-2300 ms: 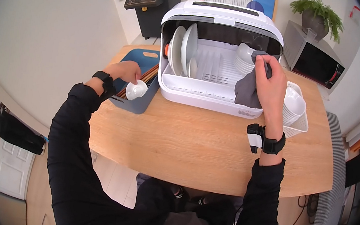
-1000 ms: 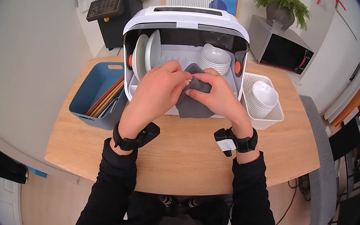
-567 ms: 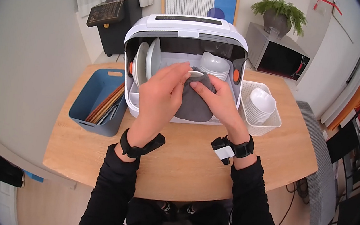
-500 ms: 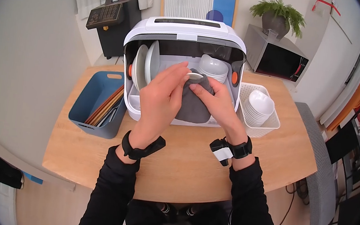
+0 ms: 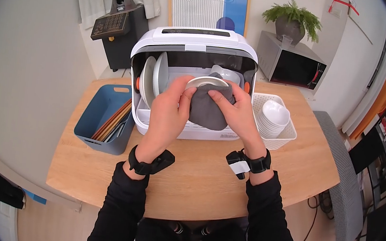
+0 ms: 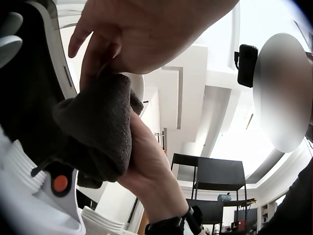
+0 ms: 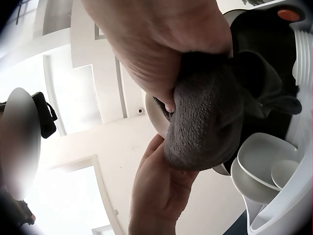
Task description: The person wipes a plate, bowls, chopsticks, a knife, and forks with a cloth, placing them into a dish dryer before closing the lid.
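Observation:
In front of the opened white dish cabinet, my left hand pinches the left rim of a small white dish. My right hand grips a dark grey cloth, its thumb pressing the cloth against the dish from the near side. Much of the dish is hidden behind the cloth; its pale rim shows past the cloth in the right wrist view. In the left wrist view the cloth hangs in folds between both hands.
Inside the cabinet, plates stand at left and bowls are stacked at right. A blue basket with chopsticks lies left, a white basket with stacked bowls right. A microwave stands behind.
My left hand has brought the dish from over the blue basket to the middle, where it meets the cloth in my right hand. Over the last half second more of the dish's rim has come into sight.

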`<state>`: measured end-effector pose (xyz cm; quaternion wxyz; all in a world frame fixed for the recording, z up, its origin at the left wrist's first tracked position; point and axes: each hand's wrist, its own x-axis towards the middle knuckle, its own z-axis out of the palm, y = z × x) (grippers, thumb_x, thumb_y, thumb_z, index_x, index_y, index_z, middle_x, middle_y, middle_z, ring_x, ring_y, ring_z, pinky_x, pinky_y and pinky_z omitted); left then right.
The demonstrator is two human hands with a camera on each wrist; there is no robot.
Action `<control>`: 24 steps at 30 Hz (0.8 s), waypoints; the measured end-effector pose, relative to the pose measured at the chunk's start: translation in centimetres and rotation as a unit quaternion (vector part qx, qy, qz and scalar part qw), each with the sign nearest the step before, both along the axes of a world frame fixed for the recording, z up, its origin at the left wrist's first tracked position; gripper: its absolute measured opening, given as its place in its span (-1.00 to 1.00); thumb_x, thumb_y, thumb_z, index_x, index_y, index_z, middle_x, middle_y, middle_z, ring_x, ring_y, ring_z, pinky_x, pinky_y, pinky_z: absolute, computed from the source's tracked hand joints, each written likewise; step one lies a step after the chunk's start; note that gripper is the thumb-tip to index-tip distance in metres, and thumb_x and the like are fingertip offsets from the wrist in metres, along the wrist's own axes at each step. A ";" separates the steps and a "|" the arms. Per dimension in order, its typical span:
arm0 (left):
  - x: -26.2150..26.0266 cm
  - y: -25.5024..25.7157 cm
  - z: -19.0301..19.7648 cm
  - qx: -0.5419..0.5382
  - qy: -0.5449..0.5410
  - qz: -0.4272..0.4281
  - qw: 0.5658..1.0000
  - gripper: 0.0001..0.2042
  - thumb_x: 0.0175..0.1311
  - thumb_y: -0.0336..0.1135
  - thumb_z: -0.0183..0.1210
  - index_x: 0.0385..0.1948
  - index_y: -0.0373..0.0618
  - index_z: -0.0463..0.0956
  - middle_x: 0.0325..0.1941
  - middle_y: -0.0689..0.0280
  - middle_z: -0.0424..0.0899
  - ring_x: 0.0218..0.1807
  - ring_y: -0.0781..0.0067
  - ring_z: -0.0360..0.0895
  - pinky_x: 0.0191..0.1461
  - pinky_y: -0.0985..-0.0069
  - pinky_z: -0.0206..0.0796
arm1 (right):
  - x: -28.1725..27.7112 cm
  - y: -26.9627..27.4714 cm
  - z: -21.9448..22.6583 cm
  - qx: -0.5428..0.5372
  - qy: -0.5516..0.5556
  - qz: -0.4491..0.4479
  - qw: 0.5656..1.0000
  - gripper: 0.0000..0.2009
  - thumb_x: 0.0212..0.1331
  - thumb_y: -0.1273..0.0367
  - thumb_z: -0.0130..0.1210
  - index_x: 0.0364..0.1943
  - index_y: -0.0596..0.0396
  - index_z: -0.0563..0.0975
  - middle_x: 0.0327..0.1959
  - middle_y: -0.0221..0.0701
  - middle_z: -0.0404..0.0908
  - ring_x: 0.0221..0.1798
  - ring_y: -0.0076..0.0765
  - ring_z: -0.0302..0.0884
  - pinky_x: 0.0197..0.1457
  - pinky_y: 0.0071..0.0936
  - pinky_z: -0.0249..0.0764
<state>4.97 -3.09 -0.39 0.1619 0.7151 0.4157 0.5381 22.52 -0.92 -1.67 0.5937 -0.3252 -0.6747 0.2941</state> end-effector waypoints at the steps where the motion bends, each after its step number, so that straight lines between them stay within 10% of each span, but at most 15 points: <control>1: -0.4 -0.2 0.2 -0.026 0.033 0.014 0.999 -0.81 0.39 -0.44 0.10 -0.01 -0.15 0.52 -0.29 0.24 0.70 -0.27 0.45 0.63 -0.17 0.54 0.45 | 0.1 -0.1 0.2 0.039 -0.050 -0.021 0.998 -0.71 0.17 0.36 0.27 -0.06 0.20 0.59 -0.16 -0.32 0.61 -0.07 -0.29 0.56 -0.01 -0.45 0.47; 10: 0.0 -1.1 -1.1 0.211 0.387 0.217 0.871 -0.81 0.30 -0.43 0.12 -0.08 -0.03 0.52 -0.45 0.27 0.66 -0.34 0.19 0.62 0.17 0.12 0.28 | -0.5 -0.2 -1.2 0.242 -0.299 -0.181 0.905 -0.74 0.06 0.38 0.31 -0.15 0.11 0.61 -0.18 -0.25 0.59 -0.06 -0.07 0.53 -0.06 -0.32 0.49; 18: -0.7 0.4 -0.6 0.183 0.179 0.154 0.954 -0.87 0.33 -0.39 0.14 -0.13 -0.04 0.55 -0.46 0.30 0.65 -0.39 0.24 0.58 0.25 0.07 0.19 | -0.1 -0.6 0.6 0.127 -0.101 -0.083 0.983 -0.76 0.15 0.42 0.25 -0.12 0.21 0.60 -0.19 -0.22 0.59 -0.17 -0.06 0.56 -0.12 -0.35 0.46; 24: -1.2 0.5 -1.2 0.201 0.280 0.169 0.923 -0.84 0.19 -0.44 0.16 -0.20 -0.02 0.53 -0.53 0.30 0.60 -0.40 0.24 0.58 0.24 0.09 0.24 | 0.0 0.2 -0.8 0.210 -0.250 -0.175 0.929 -0.74 0.07 0.37 0.29 -0.14 0.13 0.62 -0.19 -0.30 0.58 -0.09 -0.12 0.55 -0.12 -0.34 0.50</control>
